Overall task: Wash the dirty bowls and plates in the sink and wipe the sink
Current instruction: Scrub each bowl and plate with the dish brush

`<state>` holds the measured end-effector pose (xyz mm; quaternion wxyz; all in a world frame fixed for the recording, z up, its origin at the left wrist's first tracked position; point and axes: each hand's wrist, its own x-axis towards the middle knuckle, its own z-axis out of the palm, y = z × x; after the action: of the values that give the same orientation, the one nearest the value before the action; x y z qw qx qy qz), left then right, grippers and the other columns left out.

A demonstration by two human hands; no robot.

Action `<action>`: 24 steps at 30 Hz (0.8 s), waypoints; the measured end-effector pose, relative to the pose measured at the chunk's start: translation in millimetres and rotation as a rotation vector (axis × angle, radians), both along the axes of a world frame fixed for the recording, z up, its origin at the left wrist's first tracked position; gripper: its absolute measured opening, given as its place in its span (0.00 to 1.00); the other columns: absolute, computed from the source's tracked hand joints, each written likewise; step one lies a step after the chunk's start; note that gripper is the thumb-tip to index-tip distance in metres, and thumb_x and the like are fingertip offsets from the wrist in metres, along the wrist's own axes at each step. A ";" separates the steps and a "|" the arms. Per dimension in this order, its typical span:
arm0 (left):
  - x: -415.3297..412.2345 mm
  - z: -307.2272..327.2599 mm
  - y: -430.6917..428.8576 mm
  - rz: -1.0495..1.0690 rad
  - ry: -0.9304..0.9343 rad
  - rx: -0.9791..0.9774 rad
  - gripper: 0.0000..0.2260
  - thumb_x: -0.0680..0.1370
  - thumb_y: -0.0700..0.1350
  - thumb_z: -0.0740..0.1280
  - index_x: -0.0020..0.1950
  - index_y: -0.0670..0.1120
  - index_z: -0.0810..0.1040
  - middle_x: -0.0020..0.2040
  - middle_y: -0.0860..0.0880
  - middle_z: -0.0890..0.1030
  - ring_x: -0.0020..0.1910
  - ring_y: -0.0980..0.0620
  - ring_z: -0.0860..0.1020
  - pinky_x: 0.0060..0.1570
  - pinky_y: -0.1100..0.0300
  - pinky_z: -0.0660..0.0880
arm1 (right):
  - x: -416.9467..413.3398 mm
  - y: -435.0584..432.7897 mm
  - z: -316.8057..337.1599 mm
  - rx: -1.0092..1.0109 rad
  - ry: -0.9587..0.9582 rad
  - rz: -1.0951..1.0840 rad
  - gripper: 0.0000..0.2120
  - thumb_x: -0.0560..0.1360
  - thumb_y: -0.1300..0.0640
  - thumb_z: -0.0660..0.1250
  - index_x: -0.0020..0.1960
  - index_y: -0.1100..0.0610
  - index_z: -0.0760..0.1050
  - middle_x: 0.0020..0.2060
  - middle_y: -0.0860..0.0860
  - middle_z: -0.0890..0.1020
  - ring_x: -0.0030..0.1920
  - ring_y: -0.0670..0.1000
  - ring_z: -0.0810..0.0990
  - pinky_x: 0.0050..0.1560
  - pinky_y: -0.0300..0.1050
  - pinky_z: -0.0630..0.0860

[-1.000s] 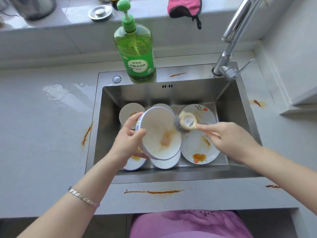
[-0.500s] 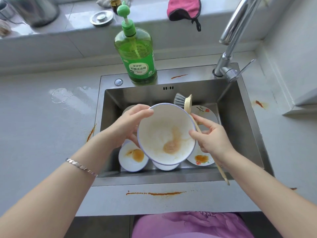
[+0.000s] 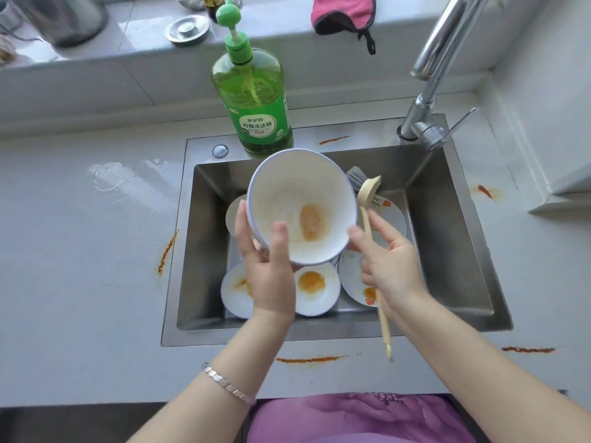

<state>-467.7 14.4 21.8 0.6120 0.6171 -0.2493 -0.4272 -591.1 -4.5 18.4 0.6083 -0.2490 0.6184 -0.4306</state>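
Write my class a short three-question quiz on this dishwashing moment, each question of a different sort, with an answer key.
1. True or false: the left hand holds the white bowl over the sink.
2. What does the right hand hold? A) a sponge B) a long-handled dish brush C) a spoon
3. Fill in: the residue at the bottom of the held bowl is ___ in colour.

Key: 1 true; 2 B; 3 orange.

Pink cloth (image 3: 343, 14), metal lid (image 3: 187, 29) on ledge (image 3: 281, 30)
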 end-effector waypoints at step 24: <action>33.1 -12.2 -2.6 -0.424 -0.489 0.282 0.17 0.77 0.59 0.58 0.65 0.63 0.68 0.58 0.53 0.74 0.57 0.54 0.72 0.56 0.57 0.70 | -8.8 17.5 9.6 -0.006 0.523 1.082 0.13 0.79 0.55 0.60 0.62 0.47 0.76 0.39 0.37 0.83 0.42 0.35 0.80 0.45 0.28 0.73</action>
<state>-434.6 11.8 9.6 0.3407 0.7140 -0.4497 -0.4146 -599.9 13.0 28.0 0.5683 -0.6277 0.5317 0.0142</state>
